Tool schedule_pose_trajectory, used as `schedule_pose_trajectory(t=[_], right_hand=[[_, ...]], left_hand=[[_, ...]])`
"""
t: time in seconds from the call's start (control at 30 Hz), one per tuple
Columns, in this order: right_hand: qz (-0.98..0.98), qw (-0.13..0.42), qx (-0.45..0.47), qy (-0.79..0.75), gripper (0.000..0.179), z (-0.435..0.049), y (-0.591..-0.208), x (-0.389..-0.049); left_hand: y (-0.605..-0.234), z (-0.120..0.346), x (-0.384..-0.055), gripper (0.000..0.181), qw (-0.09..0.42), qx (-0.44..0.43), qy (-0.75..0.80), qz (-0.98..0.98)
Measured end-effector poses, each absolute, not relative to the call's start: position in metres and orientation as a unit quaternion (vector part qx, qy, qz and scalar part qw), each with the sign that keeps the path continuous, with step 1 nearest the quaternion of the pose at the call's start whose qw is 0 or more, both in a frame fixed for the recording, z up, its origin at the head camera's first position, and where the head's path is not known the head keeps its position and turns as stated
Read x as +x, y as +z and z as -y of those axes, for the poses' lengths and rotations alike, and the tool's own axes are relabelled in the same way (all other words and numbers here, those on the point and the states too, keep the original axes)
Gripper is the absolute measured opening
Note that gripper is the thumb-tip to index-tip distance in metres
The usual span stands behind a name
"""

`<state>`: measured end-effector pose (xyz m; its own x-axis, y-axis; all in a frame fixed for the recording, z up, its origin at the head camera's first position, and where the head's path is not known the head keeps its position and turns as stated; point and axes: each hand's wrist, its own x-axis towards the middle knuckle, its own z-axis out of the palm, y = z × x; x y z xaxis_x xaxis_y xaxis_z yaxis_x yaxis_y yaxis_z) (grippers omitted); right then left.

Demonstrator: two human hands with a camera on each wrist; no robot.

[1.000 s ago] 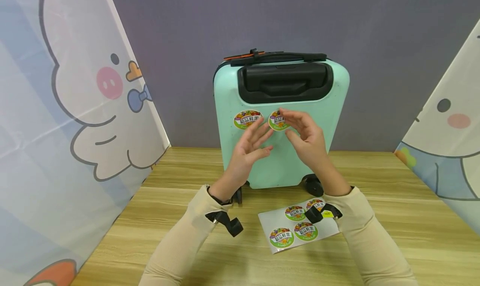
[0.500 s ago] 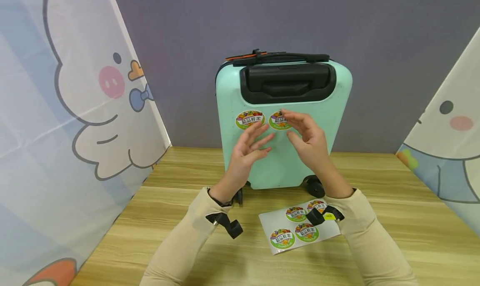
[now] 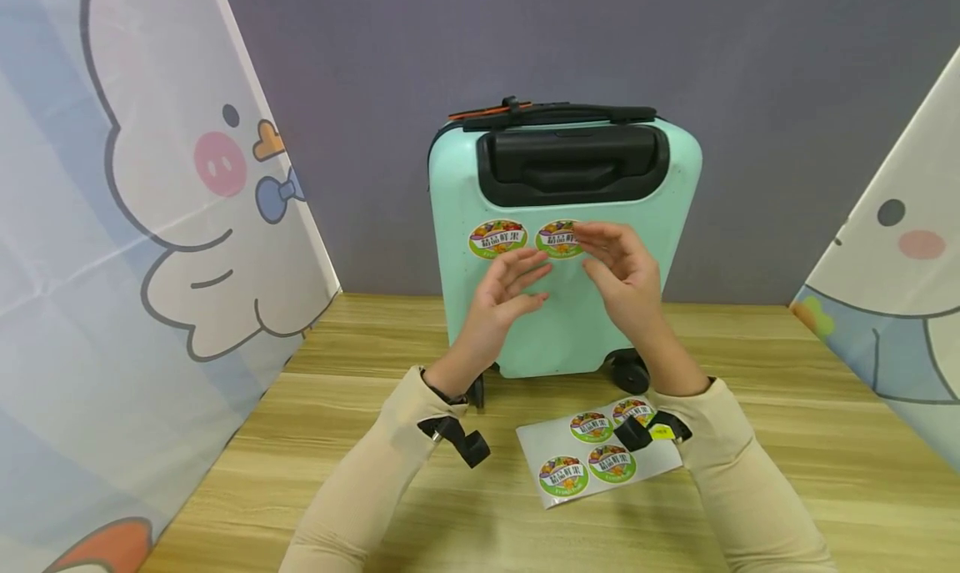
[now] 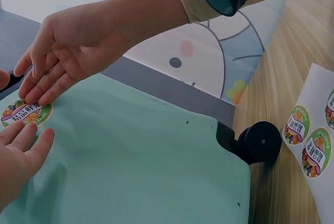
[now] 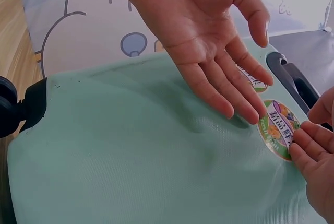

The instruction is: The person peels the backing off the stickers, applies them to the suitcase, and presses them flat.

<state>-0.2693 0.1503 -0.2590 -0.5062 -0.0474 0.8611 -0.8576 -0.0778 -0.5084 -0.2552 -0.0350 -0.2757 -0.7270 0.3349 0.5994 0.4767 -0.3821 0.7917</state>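
Observation:
A mint-green suitcase (image 3: pixel 555 323) stands upright, bearing two round fruit stickers side by side below its black handle recess. The left sticker (image 3: pixel 498 238) lies fully in sight; the right sticker (image 3: pixel 557 239) is partly covered by fingers in the head view. My left hand (image 3: pixel 501 298) is beside the stickers, fingers spread and holding nothing. My right hand (image 3: pixel 622 277) has loosely bent fingers, its fingertips right at the right sticker's edge. In the right wrist view the left hand (image 5: pixel 203 46) has its fingertips close to the sticker (image 5: pixel 279 130), opposite the right hand (image 5: pixel 318 156).
On the wooden table (image 3: pixel 360 473) before the suitcase lies a white sticker sheet (image 3: pixel 528 448) with several matching round stickers. Black wheels (image 3: pixel 628 373) sit at the suitcase's base. A grey wall (image 3: pixel 360 139) stands behind, with cartoon-printed cloth (image 3: pixel 60 306) at both sides.
The right hand has shifted slightly right, uncovering more of the right sticker. The left hand's fingers have drawn slightly lower and closer together, showing more of the left sticker.

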Motion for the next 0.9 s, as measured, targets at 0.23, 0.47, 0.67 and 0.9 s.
schedule_pose_trajectory(t=[0.23, 0.47, 0.67, 0.9], right_hand=[[0.592, 0.318, 0.376, 0.638, 0.030, -0.153, -0.259, -0.271], [0.593, 0.309, 0.377, 0.641, 0.031, -0.153, -0.259, -0.270], [0.596, 0.297, 0.380, 0.642, 0.029, -0.153, -0.261, -0.270], [0.619, 0.279, 0.368, 0.635, 0.030, -0.151, -0.263, -0.269]], left_hand=[[-0.273, 0.033, -0.259, 0.052, 0.046, -0.367, -0.742, 0.559], [-0.263, 0.030, -0.259, 0.050, 0.053, -0.373, -0.742, 0.555], [-0.255, 0.030, -0.260, 0.051, 0.072, -0.366, -0.744, 0.554], [-0.253, 0.033, -0.260, 0.049, 0.086, -0.358, -0.751, 0.548]])
